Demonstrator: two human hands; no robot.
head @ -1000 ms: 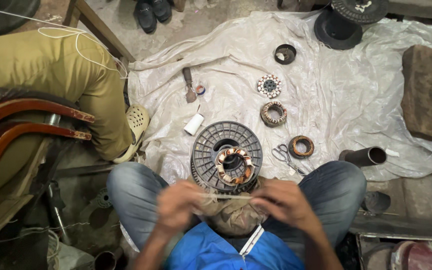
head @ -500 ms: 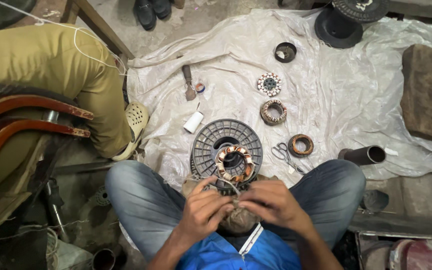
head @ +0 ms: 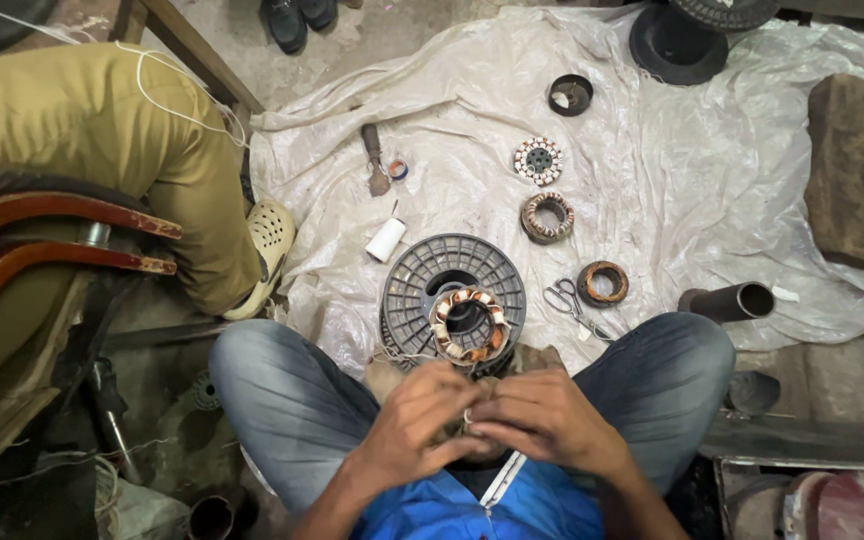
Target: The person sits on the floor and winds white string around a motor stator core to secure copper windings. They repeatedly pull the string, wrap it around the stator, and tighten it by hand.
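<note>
pinching a thin thread (head: pixel 468 414) between left hand (head: pixel 414 422) and right hand (head: pixel 542 418), fingers narrowly closed, just below wound stator (head: pixel 469 325) on grey spool (head: pixel 414 290).

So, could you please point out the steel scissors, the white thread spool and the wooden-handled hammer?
steel scissors (head: pixel 564 299): head view, on the handle loops.
white thread spool (head: pixel 386 240): head view, mid-body.
wooden-handled hammer (head: pixel 374 155): head view, on the handle.

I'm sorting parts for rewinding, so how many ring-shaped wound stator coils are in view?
4. One stator rests on the grey spool just above the hands; one mid-sheet; one beside the scissors; one flat, toothed farther up. Others may be hidden behind the hands.
</note>
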